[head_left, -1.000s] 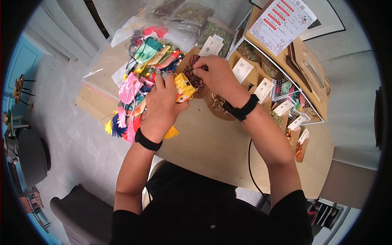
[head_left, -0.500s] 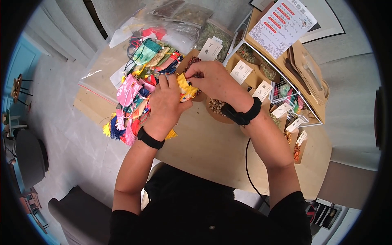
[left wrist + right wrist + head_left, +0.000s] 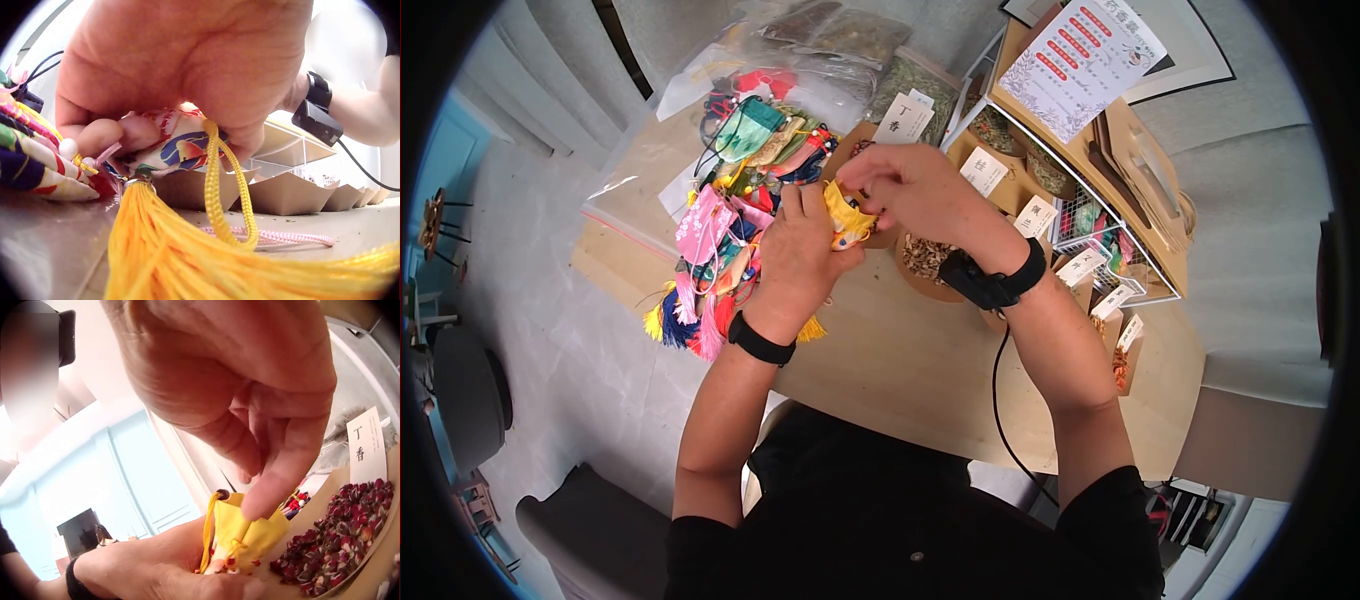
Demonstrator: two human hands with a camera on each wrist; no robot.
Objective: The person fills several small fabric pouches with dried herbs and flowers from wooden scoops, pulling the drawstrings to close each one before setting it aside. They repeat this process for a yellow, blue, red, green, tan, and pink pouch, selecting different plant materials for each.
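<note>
My left hand [image 3: 800, 245] grips a small drawstring sachet pouch [image 3: 848, 215] with a yellow neck. Its patterned body [image 3: 181, 150] shows under my palm in the left wrist view, along with a yellow cord [image 3: 214, 187] and a long yellow tassel [image 3: 150, 237]. Over the pouch mouth hovers my right hand [image 3: 925, 190], fingers bent and thumb apart from them. One fingertip [image 3: 259, 503] meets the yellow cloth at the opening in the right wrist view, and nothing shows between the digits. Dried rosebuds [image 3: 340, 537] fill a kraft paper tray [image 3: 299, 530] just beyond.
A pile of colourful sachets [image 3: 710, 230] lies on the left. More paper trays with labelled cards [image 3: 1035, 217] run along the right, one holding brown chopped herbs [image 3: 927, 257]. Behind stand a rack with a printed sign [image 3: 1080, 65] and clear bags of herbs [image 3: 915, 85].
My right hand has come from the rosebud tray to the pouch mouth, and its fingers have spread apart there. My left hand keeps holding the pouch in nearly the same place.
</note>
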